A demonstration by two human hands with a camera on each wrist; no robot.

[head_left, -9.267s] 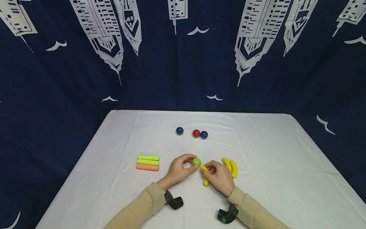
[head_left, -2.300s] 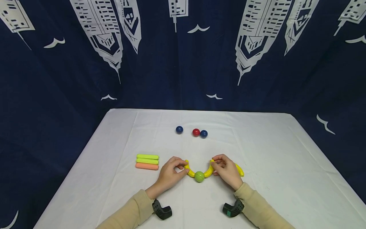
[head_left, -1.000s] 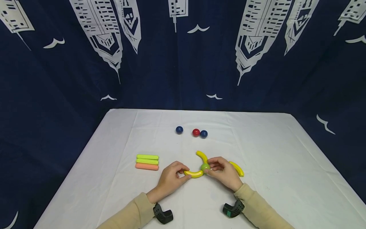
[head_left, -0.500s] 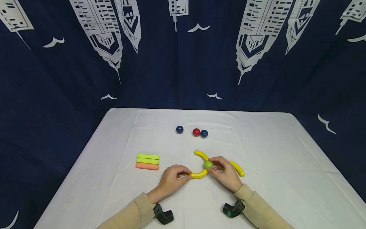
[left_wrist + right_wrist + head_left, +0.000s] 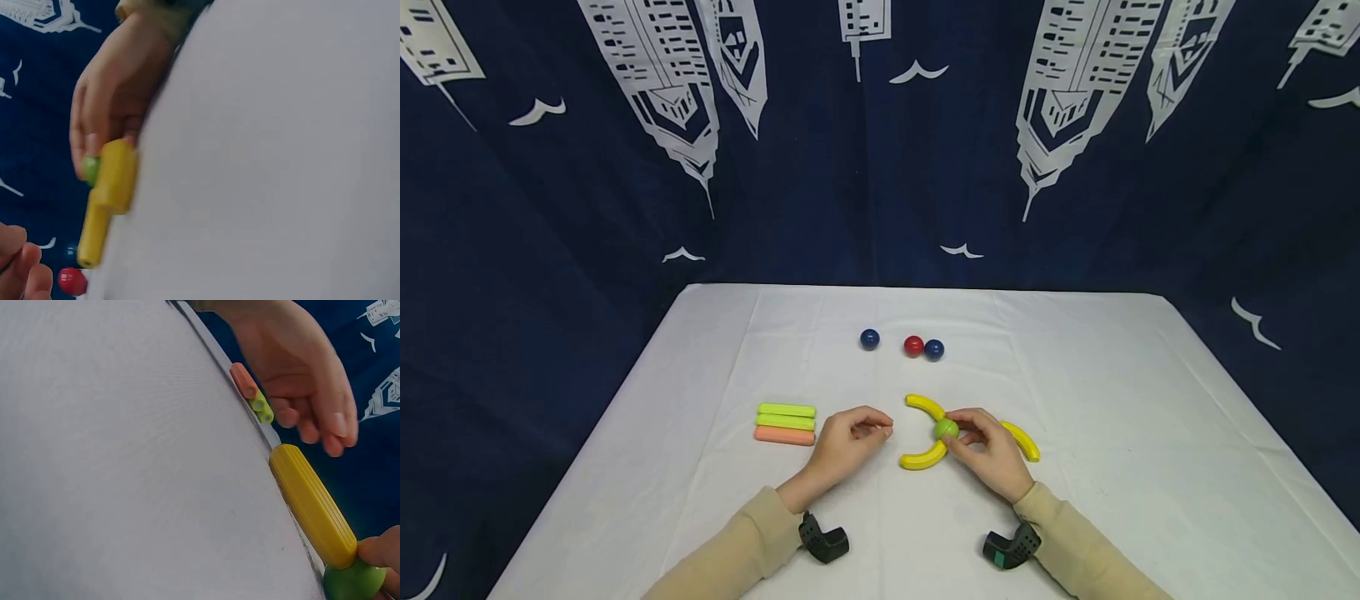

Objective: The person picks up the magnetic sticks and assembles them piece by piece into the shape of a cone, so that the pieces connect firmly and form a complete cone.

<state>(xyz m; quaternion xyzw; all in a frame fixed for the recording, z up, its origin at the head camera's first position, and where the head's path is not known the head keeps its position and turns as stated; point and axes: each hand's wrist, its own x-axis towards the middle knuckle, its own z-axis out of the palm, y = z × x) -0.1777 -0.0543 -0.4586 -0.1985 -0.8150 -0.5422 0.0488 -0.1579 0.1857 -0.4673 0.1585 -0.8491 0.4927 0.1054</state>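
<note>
My right hand (image 5: 990,454) pinches a green ball (image 5: 946,429) between thumb and fingers. Two ridged yellow curved rods (image 5: 923,457) join onto that ball and arc out to the left, forming a shape open toward my left hand. Left of them, my left hand (image 5: 848,446) holds nothing, its fingers loosely bent and apart from the rods. In the right wrist view, the near yellow rod (image 5: 312,505) meets the green ball (image 5: 354,581) right by the right thumb. A third yellow curved rod (image 5: 1022,442) lies just beyond the right hand, partly hidden by it.
Two lime straight rods (image 5: 786,416) and an orange one (image 5: 784,435) lie side by side at left. Farther back on the white-covered table (image 5: 1120,383) are a blue ball (image 5: 869,339), a red ball (image 5: 913,346) and another blue ball (image 5: 934,350). A navy patterned cloth (image 5: 865,167) hangs behind.
The joined ball and rods have turned from a U opening away to one opening left. My left hand has let go of the near rod and moved back from it. The right hand keeps the ball.
</note>
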